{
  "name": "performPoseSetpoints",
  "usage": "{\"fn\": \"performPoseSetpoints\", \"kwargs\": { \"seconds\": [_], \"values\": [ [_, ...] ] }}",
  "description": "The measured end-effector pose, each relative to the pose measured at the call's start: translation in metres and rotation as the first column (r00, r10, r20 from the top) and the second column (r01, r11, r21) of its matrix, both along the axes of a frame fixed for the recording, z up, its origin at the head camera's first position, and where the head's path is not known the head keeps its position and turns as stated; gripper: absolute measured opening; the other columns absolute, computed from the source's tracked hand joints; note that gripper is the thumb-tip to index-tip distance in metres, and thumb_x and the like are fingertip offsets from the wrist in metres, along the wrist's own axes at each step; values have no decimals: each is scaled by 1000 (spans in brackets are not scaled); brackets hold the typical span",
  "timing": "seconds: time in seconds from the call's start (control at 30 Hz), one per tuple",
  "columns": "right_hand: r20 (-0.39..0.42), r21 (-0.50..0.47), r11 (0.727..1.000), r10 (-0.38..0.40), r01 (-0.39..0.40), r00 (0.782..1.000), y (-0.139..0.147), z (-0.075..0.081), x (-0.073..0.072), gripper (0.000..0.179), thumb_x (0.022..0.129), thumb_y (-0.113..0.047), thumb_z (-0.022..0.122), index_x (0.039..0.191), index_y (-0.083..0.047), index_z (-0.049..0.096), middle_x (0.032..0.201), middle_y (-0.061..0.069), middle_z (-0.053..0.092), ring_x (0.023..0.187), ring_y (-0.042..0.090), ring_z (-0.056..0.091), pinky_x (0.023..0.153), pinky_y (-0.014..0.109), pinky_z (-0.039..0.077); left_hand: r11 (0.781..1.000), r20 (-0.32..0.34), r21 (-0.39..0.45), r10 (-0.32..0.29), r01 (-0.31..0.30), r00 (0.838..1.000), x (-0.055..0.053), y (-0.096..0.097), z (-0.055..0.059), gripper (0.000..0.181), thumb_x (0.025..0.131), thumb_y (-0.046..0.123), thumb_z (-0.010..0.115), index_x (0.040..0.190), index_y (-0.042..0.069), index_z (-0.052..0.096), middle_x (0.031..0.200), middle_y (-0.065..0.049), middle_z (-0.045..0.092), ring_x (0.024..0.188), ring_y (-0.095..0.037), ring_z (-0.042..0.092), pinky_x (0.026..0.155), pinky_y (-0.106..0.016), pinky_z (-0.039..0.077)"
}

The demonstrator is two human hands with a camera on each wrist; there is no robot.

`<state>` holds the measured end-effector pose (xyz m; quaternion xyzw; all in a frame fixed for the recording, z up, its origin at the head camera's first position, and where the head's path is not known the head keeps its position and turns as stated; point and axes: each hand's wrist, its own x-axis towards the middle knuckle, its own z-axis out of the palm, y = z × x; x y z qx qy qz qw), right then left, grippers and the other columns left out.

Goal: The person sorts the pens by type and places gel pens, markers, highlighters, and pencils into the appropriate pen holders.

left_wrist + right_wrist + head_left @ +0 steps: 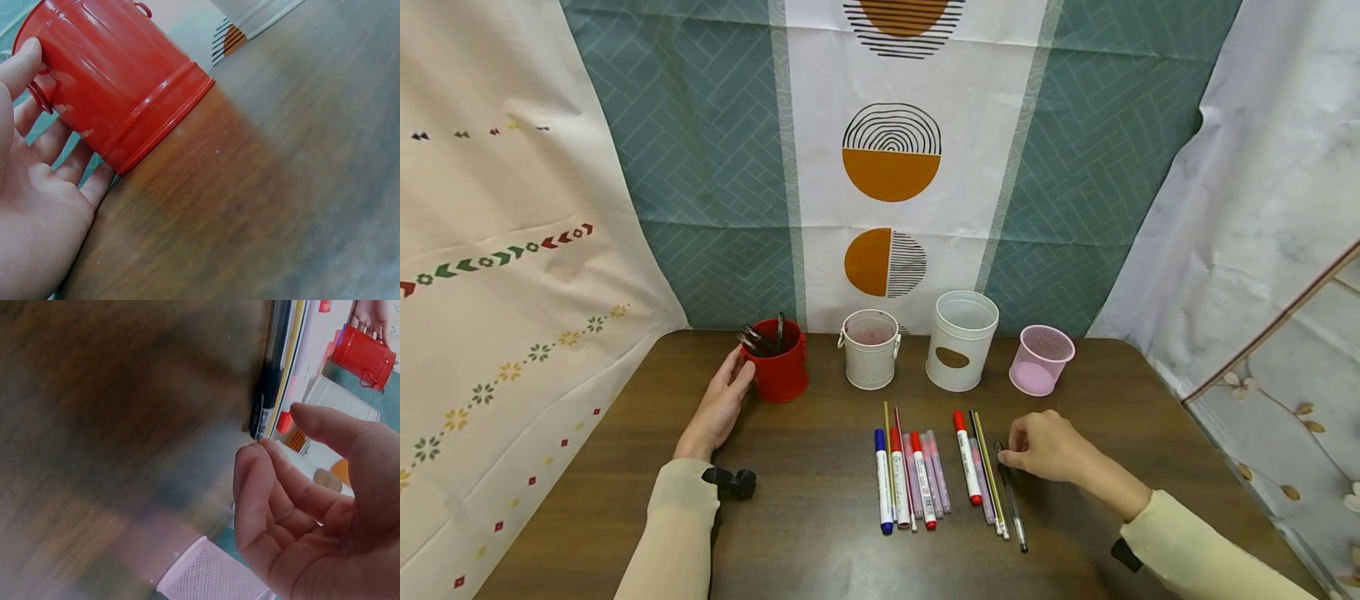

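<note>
My left hand (718,408) holds a red bucket (781,375) by its left side, thumb on the near wall and fingers behind it. Several dark pens (763,340) stand inside the bucket. In the left wrist view the thumb (25,62) presses near the rim, by the small handle loop. My right hand (1048,446) is at the capped end of a black pen (1011,500) lying on the table. In the right wrist view its bent fingertips (250,456) are right at the pen's end, while the thumb (319,422) stands apart from them.
Behind the pens stand a small white bucket (870,358), a taller white holder (958,354) and a pink mesh cup (1037,371). Two groups of markers, pencils and pens lie on the wooden table (805,500), including a blue marker (883,483) and a red marker (967,458).
</note>
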<state>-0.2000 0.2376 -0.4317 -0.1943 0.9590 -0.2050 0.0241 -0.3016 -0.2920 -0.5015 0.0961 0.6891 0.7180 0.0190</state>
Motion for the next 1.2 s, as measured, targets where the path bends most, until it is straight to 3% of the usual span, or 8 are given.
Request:
{"fn": "performPoseSetpoints", "kwargs": {
  "seconds": [0.37, 0.67, 0.83, 1.2],
  "values": [
    [64, 57, 997, -56, 52, 996, -7, -10, 6, 33, 83, -26, 90, 67, -20, 62, 64, -7, 53, 61, 11, 50, 54, 28, 41, 1000, -8, 13, -3, 3, 1000, 0, 0, 0, 70, 115, 32, 45, 172, 12, 8, 178, -11, 13, 164, -28, 12, 132, -51, 10],
    [16, 47, 999, 4, -5, 1000, -5, -12, 6, 31, 80, -22, 88, 65, -22, 61, 65, -12, 54, 61, 7, 49, 55, 27, 42, 1000, -3, 16, 7, -7, 1000, -1, 0, -1, 70, 115, 32, 45, 172, 12, 8, 177, -11, 13, 163, -28, 12, 132, -51, 10],
    [33, 17, 1000, 14, -15, 999, -3, -12, 5, 29, 81, -21, 87, 66, -21, 63, 65, -12, 54, 61, 6, 50, 55, 26, 42, 1000, -6, 11, 4, -4, 1000, -1, 0, -1, 71, 115, 32, 45, 172, 11, 8, 178, -11, 12, 164, -28, 12, 132, -50, 11],
    [211, -137, 990, 6, 23, 977, -1, -6, 1, 21, 91, -16, 82, 76, -14, 68, 56, -5, 61, 49, 10, 61, 49, 26, 51, 1000, -2, 13, 8, -8, 1000, 0, 0, 0, 70, 115, 33, 46, 172, 13, 9, 177, -11, 15, 163, -27, 13, 132, -50, 11]
  ]
}}
